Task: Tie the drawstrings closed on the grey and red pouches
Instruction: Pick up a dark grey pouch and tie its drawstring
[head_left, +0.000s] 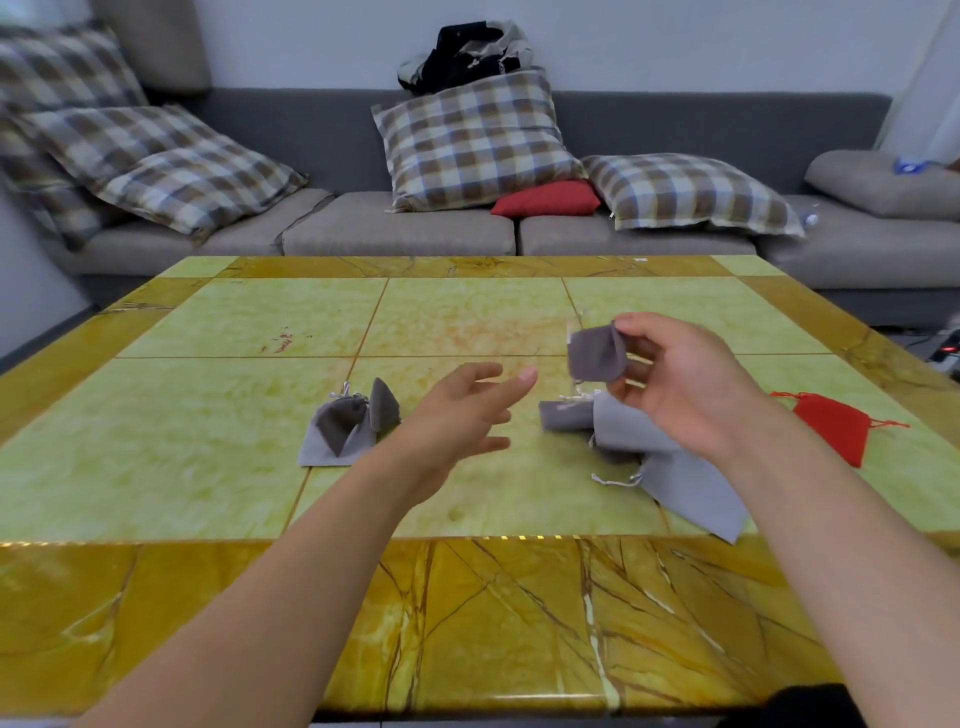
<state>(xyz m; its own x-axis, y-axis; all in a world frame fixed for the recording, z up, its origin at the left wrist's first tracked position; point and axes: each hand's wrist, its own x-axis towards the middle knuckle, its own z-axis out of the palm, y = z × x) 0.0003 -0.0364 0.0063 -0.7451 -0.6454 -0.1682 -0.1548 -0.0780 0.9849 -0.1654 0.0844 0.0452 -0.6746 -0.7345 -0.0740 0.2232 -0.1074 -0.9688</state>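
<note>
Grey velvet-like cloth, soft and creased: the right hand (691, 384) pinches one small pouch (595, 353) above the table (260, 322), its cords barely visible. The left hand (467, 410) hovers just left of it, fingers spread, holding nothing. Left of that pouch two grey ones (345, 428) look cinched; below it slack grey pouches (654, 457) lie loose; the red pouch (831, 423) waits to its right, seemingly untied
</note>
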